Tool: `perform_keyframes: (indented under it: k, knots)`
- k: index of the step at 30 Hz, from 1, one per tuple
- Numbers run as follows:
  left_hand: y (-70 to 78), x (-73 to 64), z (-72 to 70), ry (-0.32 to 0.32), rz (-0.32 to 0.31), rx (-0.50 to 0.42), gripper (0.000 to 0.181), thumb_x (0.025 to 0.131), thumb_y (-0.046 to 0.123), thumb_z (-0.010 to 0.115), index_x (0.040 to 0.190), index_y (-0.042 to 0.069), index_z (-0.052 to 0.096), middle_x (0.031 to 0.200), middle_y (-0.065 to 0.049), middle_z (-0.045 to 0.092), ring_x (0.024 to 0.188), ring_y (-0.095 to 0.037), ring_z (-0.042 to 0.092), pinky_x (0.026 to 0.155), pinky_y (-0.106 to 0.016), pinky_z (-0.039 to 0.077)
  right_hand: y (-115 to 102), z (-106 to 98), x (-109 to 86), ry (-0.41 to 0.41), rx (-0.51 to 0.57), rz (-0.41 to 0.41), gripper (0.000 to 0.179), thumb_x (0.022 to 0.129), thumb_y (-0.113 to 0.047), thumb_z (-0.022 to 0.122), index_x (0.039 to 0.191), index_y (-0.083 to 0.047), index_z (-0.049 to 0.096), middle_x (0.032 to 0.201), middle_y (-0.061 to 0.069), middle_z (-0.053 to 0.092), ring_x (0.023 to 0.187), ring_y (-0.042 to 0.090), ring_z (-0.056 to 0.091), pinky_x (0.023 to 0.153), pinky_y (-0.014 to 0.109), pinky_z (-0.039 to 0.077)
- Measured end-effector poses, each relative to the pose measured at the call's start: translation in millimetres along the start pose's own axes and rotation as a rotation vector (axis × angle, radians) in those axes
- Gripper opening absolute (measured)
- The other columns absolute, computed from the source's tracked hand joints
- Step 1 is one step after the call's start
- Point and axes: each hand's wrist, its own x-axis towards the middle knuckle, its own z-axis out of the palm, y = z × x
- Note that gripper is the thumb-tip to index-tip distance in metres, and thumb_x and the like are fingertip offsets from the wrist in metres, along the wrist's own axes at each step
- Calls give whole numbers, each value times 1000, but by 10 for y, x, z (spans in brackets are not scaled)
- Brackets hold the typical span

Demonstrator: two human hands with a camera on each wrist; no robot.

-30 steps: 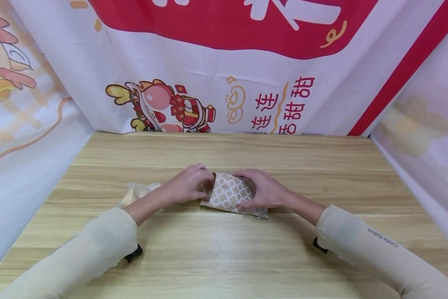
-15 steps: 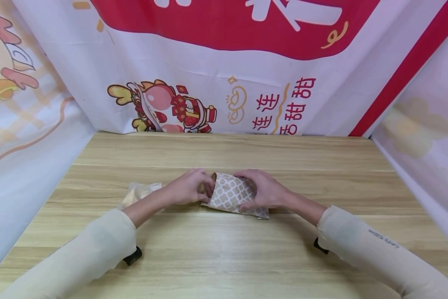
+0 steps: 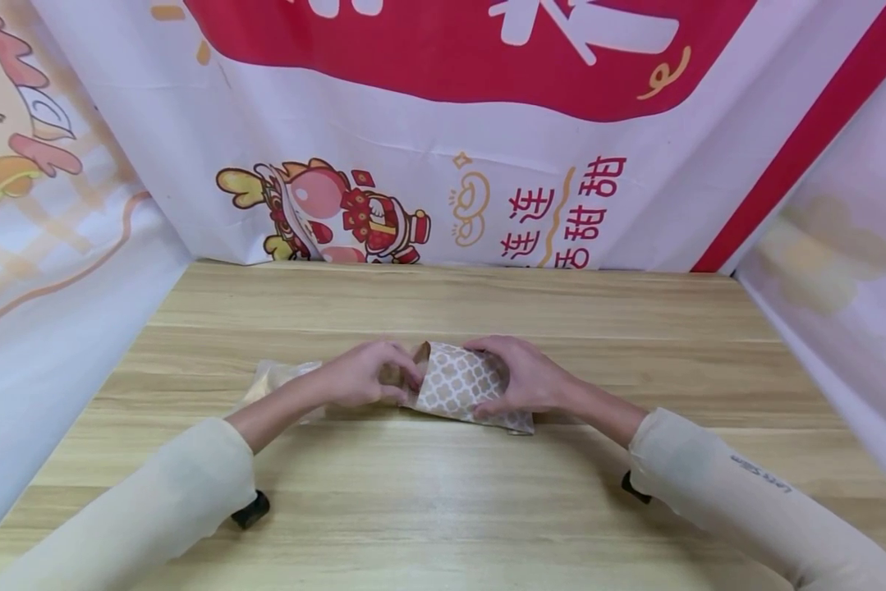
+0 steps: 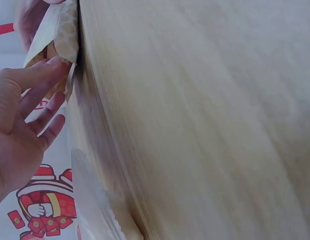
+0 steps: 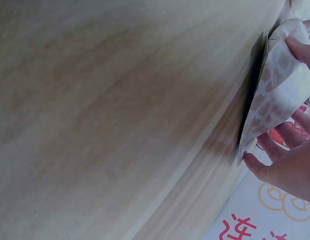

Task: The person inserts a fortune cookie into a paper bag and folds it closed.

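Observation:
A flat paper bag (image 3: 461, 382) with a tan and white lattice print lies mid-table, its mouth facing left. My right hand (image 3: 531, 373) holds its right part, thumb on the near side and fingers on the far side. At the mouth is my left hand (image 3: 369, 373), its thumb and foremost fingers just inside the opening. In the left wrist view those fingers of the left hand (image 4: 24, 110) look nearly straight against the bag's brown inside (image 4: 57, 82); the other fingers are loose. What lies deeper in the bag is hidden.
A clear plastic packet (image 3: 268, 379) with something cream-coloured in it lies left of the bag, partly behind my left forearm. The wooden table (image 3: 443, 509) is bounded by a printed cloth (image 3: 413, 131) at the back and at both sides.
My left hand has drawn slightly left and its fingers have loosened at the bag's mouth. The right hand and the bag have hardly moved.

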Motion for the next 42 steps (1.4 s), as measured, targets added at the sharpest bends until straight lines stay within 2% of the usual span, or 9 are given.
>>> perform_keyframes:
  k: [5, 10, 15, 20, 28, 34, 38, 42]
  knots:
    - [-4, -47, -42, 12, -15, -16, 26, 84, 6, 84, 109, 11, 79, 116, -3, 71, 117, -28, 62, 104, -54, 51, 14, 1, -7, 3, 5, 0, 95, 64, -35, 98, 144, -4, 57, 143, 12, 62, 133, 32, 56, 116, 51, 42]
    - [-39, -95, -101, 24, -33, -27, 29, 87, 4, 81, 115, 9, 77, 115, -3, 72, 113, -26, 64, 101, -51, 54, 4, -12, -20, 0, 6, 0, 95, 65, -35, 98, 144, -4, 56, 144, 12, 61, 134, 32, 55, 116, 51, 41]
    - [-98, -156, -188, 72, -70, 21, 27, 90, 8, 79, 116, 3, 74, 109, -7, 73, 106, -26, 66, 97, -48, 57, -5, -21, -24, -4, 11, -1, 95, 66, -36, 98, 145, -4, 56, 144, 12, 60, 135, 32, 54, 117, 51, 41]
    - [-153, -250, -320, 106, -131, 65, 28, 91, 9, 79, 117, 1, 73, 110, -10, 74, 108, -29, 67, 100, -53, 55, -3, -23, -21, -6, 13, -1, 96, 65, -37, 98, 145, -4, 56, 145, 12, 60, 135, 33, 54, 117, 51, 41]
    - [-215, -414, -521, 87, -197, 140, 27, 92, 10, 79, 116, -1, 73, 112, -14, 74, 111, -35, 67, 100, -56, 54, 11, -19, -15, -6, 18, -2, 98, 65, -36, 98, 146, -3, 55, 145, 13, 60, 135, 33, 54, 117, 51, 40]
    - [-235, -547, -586, 59, -179, 198, 27, 86, 5, 82, 112, -2, 75, 111, -14, 74, 110, -37, 67, 99, -57, 54, 14, -12, -12, -10, 17, -8, 98, 64, -36, 99, 146, -3, 55, 145, 13, 60, 135, 33, 54, 117, 51, 40]
    - [-224, -653, -590, 45, -207, 235, 36, 83, 11, 87, 115, 0, 75, 116, -13, 73, 115, -38, 65, 102, -58, 51, 18, -7, -8, -9, 15, -9, 98, 64, -36, 99, 146, -4, 55, 145, 13, 60, 135, 33, 54, 118, 51, 40]
    - [-231, -739, -586, 13, -243, 262, 51, 78, 24, 93, 121, 4, 73, 127, -17, 69, 123, -42, 60, 105, -62, 48, 30, 2, 7, -9, 16, -12, 98, 64, -35, 99, 146, -4, 55, 145, 12, 60, 135, 33, 54, 118, 51, 40]
